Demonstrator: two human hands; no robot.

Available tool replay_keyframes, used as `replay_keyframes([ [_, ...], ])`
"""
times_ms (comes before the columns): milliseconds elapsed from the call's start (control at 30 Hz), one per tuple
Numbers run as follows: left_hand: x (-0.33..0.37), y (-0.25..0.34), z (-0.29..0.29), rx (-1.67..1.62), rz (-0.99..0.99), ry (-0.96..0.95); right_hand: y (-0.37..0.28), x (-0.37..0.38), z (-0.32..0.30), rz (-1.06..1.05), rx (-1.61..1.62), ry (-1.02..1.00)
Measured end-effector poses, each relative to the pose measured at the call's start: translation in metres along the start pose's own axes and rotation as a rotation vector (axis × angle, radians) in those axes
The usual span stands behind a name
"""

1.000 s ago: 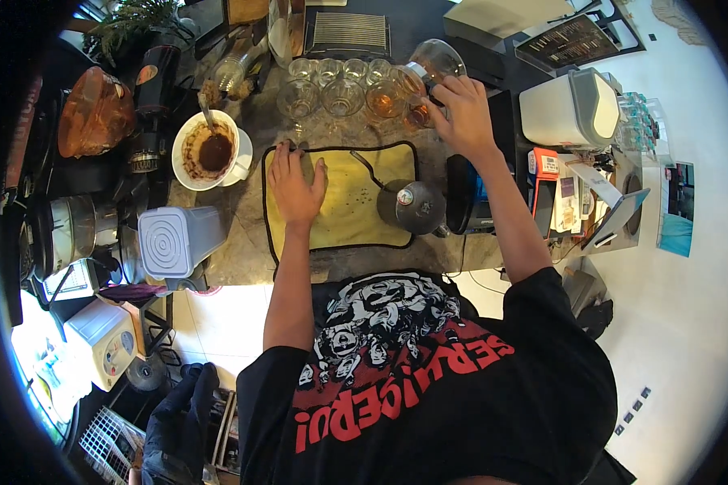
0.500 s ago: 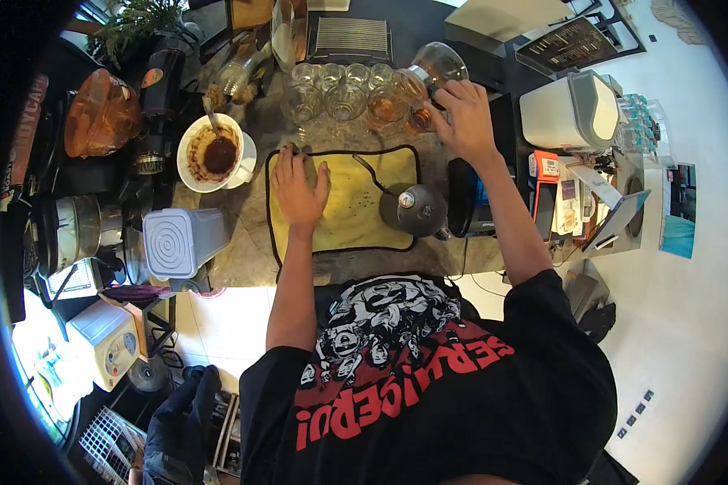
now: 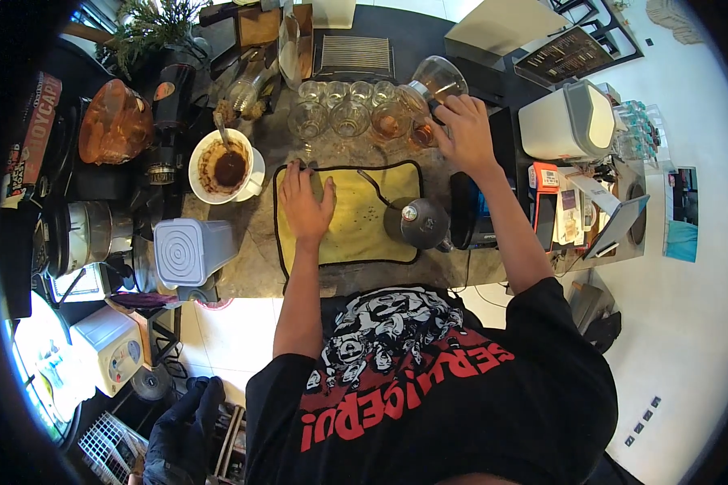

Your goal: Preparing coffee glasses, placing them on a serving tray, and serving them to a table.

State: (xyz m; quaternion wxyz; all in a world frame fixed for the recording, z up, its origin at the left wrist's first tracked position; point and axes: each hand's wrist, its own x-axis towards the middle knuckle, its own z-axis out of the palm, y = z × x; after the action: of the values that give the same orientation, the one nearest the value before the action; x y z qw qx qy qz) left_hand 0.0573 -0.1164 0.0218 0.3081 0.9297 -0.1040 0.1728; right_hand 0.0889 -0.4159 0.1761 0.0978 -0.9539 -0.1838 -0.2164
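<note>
My right hand [image 3: 467, 139] is closed at the handle of a clear glass carafe [image 3: 443, 74], which leans over a row of glasses at the far side of the counter. Amber liquid shows in the carafe and in a glass [image 3: 389, 121] below its rim; a second small amber-filled vessel [image 3: 422, 134] sits beside my fingers. On a yellow cloth [image 3: 348, 234] with dark edging, my left hand [image 3: 306, 204] lies flat, fingers stretched out, holding nothing. A dark gooseneck kettle [image 3: 422, 224] stands on the cloth's right part.
Several clear glasses [image 3: 349, 120] stand left of the amber one. A white cup [image 3: 255, 179] with dark grounds and a spoon is left of the cloth. Nearer stands a lidded grey container [image 3: 188, 250]. A white bin [image 3: 565, 121] and a card terminal [image 3: 543, 202] are on the right.
The whole view has shifted slightly, so the counter things appear a little lower. My right hand stays at the carafe, and my left hand remains on the cloth.
</note>
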Motion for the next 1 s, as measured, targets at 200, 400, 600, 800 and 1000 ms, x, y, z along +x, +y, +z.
replay_keyframes([
  [200,-0.001,-0.003,0.002,0.009,-0.006,0.006,0.0,0.0,0.002,0.009,0.022,0.024],
  [400,-0.001,-0.002,0.002,-0.006,-0.01,0.0,-0.002,0.001,0.002,0.052,0.053,0.032],
  [600,-0.002,-0.003,0.002,0.006,-0.007,0.004,-0.003,0.003,0.005,0.193,0.207,0.095],
  [800,-0.002,-0.003,0.001,0.0,-0.014,-0.007,-0.016,0.011,0.012,0.164,0.246,0.156],
  [1000,-0.002,-0.001,0.0,-0.008,-0.021,-0.011,-0.034,0.023,0.025,0.042,0.257,0.061],
])
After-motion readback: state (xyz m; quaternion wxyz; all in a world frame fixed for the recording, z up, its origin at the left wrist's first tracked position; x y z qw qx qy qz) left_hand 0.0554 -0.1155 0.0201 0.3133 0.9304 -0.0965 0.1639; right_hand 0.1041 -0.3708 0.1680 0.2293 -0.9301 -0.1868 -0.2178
